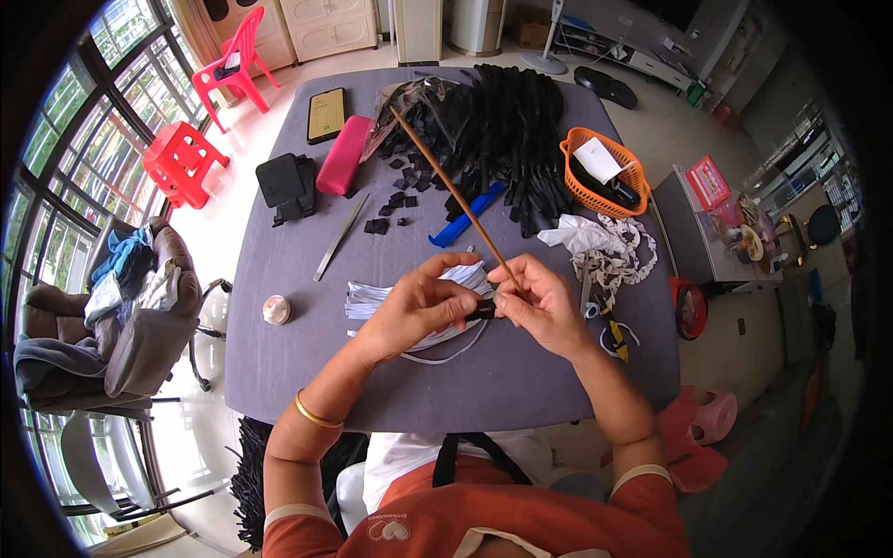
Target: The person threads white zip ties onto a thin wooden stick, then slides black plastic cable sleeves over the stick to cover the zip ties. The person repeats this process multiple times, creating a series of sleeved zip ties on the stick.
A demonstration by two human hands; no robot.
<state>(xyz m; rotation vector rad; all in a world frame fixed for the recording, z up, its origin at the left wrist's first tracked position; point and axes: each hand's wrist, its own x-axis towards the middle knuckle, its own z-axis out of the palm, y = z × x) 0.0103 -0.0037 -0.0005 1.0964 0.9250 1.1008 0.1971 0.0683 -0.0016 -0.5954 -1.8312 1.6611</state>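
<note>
My left hand (436, 303) pinches a small black fabric piece (483, 310) between thumb and fingers. The right hand (534, 300) grips the lower end of a thin wooden stick (453, 188) and touches the same black piece. The stick slants up and to the left, over the pile. Beneath my hands lies a bundle of white cords or strips (370, 298). Beyond them are loose black fabric squares (416, 174), a clear plastic bag (425, 104) of black pieces, a heap of long black straps (513, 132) and a blue plastic strip (466, 215).
On the cloth-covered table (307, 370) lie a phone (326, 115), a pink case (344, 155), a black pouch (287, 185), metal tweezers (341, 237), a small round jar (277, 310), an orange basket (603, 174), ruffled white fabric (614, 247) and yellow-and-black thread snips (615, 338).
</note>
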